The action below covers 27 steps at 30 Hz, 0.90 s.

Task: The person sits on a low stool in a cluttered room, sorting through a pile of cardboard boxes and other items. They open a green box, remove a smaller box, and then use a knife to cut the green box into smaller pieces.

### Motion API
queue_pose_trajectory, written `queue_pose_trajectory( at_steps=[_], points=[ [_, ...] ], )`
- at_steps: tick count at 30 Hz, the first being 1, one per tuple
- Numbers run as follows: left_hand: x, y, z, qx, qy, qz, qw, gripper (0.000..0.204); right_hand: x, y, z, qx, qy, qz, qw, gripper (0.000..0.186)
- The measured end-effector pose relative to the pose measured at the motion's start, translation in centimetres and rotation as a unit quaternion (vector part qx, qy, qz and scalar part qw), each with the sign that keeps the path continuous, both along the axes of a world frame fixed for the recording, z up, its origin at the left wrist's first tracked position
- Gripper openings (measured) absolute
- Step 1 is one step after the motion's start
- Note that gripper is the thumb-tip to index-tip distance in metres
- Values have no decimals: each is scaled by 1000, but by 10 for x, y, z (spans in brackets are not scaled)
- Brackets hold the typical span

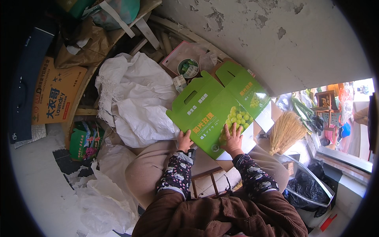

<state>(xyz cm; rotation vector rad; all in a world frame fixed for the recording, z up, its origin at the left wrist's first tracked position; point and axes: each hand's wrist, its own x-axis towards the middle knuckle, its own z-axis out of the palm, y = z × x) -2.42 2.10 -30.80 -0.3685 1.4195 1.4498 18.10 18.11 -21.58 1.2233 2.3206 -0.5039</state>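
A green cardboard fruit box (211,118), folded flat with a handle slot and printed grapes, lies tilted across my lap. My left hand (184,141) grips its lower left edge, thumb on the printed face; the fingers under the edge are partly hidden. On the lower right of that face, over the printed grapes, my right hand (233,140) lies flat with fingers spread. Another green panel (248,94) with a cut-out extends at the upper right. White inner flaps (265,117) stick out along the right side.
A large white woven sack (132,94) is heaped to the left of the box. Beyond it stand a round tin (188,68) and a pink-edged tray (173,59). A straw broom (287,132) leans at the right, near a black plastic bag (310,187). A brown carton (57,93) stands far left.
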Motion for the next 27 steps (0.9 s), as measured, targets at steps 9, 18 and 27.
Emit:
queue_pose_trajectory(
  at_steps=[9, 18, 27],
  points=[
    [0, 2, 6, 2, 1, -3, 1000, 37, -1, 1, 2, 2, -8, 4, 1000, 128],
    [3, -3, -28, 11, 53, 16, 998, 29, 0, 4, -6, 16, 24, 11, 1000, 123],
    [21, 25, 5, -246, 311, -89, 913, 42, 6, 7, -12, 6, -31, 18, 999, 136]
  ],
)
